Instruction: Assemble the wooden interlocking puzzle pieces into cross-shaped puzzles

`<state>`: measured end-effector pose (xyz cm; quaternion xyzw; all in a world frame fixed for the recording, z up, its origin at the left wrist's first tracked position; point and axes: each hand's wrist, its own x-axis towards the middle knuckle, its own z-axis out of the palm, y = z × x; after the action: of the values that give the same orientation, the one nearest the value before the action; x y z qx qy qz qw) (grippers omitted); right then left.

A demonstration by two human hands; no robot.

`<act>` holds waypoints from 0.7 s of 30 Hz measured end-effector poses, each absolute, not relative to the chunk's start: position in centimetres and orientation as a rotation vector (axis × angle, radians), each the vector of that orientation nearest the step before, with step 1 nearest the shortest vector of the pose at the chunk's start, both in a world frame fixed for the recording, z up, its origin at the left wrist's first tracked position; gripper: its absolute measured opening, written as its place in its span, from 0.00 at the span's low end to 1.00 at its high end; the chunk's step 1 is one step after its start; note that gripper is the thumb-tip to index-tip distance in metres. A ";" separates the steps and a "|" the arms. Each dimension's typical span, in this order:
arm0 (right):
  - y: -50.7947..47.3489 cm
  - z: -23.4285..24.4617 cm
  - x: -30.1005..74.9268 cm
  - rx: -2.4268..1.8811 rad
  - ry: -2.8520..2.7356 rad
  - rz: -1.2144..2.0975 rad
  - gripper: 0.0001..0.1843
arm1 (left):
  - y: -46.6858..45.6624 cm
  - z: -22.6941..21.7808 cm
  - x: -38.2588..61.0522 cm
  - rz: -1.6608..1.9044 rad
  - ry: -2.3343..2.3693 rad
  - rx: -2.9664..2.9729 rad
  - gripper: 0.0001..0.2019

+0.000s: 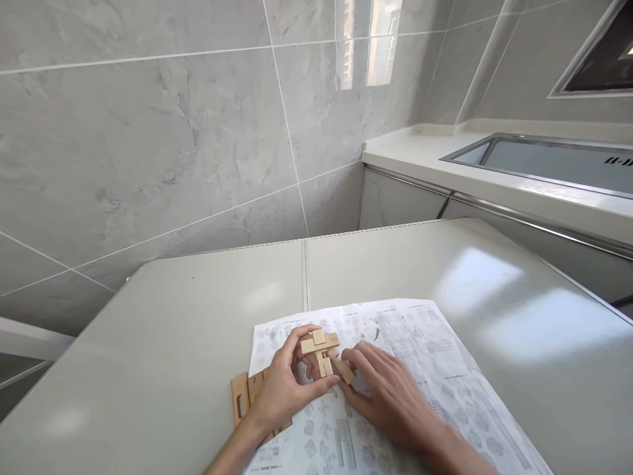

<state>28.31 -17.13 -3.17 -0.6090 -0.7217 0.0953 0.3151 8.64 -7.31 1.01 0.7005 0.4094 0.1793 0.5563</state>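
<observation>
My left hand [284, 389] is closed around a small cluster of interlocked pale wooden puzzle pieces [320, 349], held just above a printed instruction sheet [435, 369]. My right hand [390, 392] pinches one wooden bar [345, 371] at the cluster's lower right, fingers pressed against it. Two flat notched wooden pieces [242, 396] lie on the table partly under my left wrist.
The sheet lies on a pale grey table [173, 343] with a seam down its middle. Behind it is a grey tiled wall [148, 132]. To the right stands a white counter [420, 155] with a steel sink [558, 161].
</observation>
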 end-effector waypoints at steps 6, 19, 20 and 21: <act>-17.0 -4.5 29.2 -1.651 -1.806 0.228 0.03 | -7.4 1.2 8.7 0.416 0.981 1.646 0.35; -17.4 -2.7 29.0 -1.498 -1.749 0.482 0.14 | -7.7 1.4 8.8 0.423 0.958 1.631 0.34; -17.4 -2.8 29.0 -1.488 -1.763 0.453 0.15 | -7.7 1.4 8.9 0.424 0.958 1.650 0.33; -17.4 -2.8 29.0 -1.479 -1.773 0.424 0.16 | -7.8 1.4 8.9 0.426 0.957 1.674 0.32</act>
<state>29.01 -17.42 -2.85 -0.5811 -0.6964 0.1667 0.3867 8.94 -7.75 1.42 0.7075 0.4043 0.1801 0.5510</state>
